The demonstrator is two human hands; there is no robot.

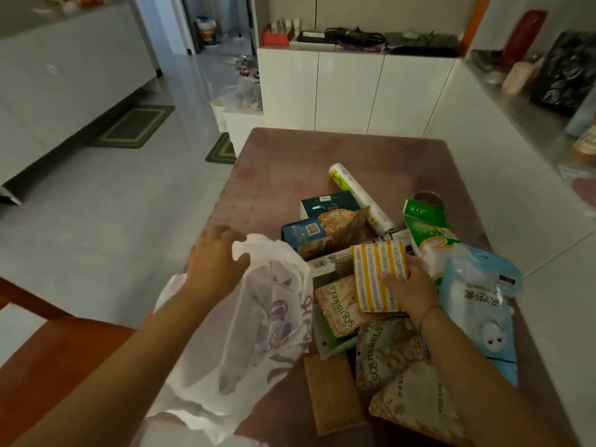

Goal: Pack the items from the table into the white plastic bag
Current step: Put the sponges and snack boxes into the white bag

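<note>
The white plastic bag [254, 333] with purple print hangs at the table's left edge, and my left hand [214, 262] grips its top rim. My right hand [411, 285] holds a yellow-and-white striped packet [375, 272] by its right side, just above a pile of goods. In the pile are "Squirrels" snack pouches [338, 309], a blue pouch [480, 304], a green-and-white tissue pack [429, 230], dark teal boxes [322, 217], a white roll [358, 195] and a brown cork-like pad [332, 391].
The reddish-brown table [290, 162] stands against white cabinets [351, 91] on the far side and a counter [516, 101] with bottles and bags on the right. A wooden chair [48, 350] sits at the lower left. Green mats [135, 125] lie on the tiled floor.
</note>
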